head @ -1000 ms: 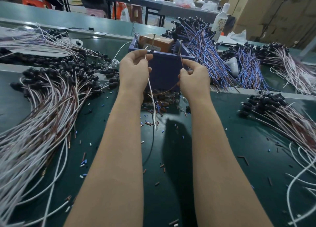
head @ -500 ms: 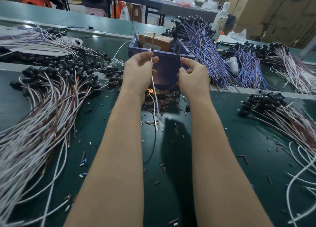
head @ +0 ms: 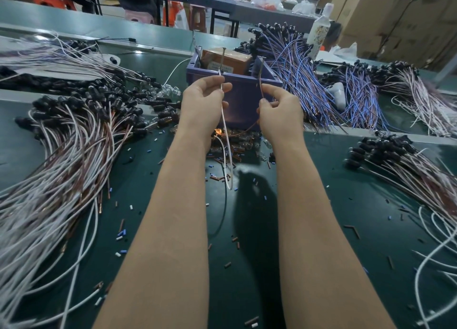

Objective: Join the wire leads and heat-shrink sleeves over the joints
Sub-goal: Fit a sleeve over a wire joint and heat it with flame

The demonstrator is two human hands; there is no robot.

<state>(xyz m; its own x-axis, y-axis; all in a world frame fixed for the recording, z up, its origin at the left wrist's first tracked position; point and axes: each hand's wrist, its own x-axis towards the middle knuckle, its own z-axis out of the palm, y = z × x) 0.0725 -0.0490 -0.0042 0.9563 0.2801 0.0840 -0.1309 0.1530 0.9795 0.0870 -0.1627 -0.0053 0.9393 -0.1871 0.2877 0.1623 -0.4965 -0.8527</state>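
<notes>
Wire leads, 2 of them, are hanging between the hands in front of the purple plastic box, toward the far edge of the dark green desk. The left hand is pinching a thin white insulated lead between thumb and fingertips, its tail drooping toward the desk. The right hand is pinching a thin brown lead, which is rising upright above the fingers and curving below toward the white one. Both are looking light, limp and springy, so a pinch close to the tips is probably going to steady them best for joining. Short loose sleeve pieces are lying scattered across the desk's middle; being tiny, they are likely needing fingertip handling. Whether a sleeve is already sitting on either lead is not showing.
</notes>
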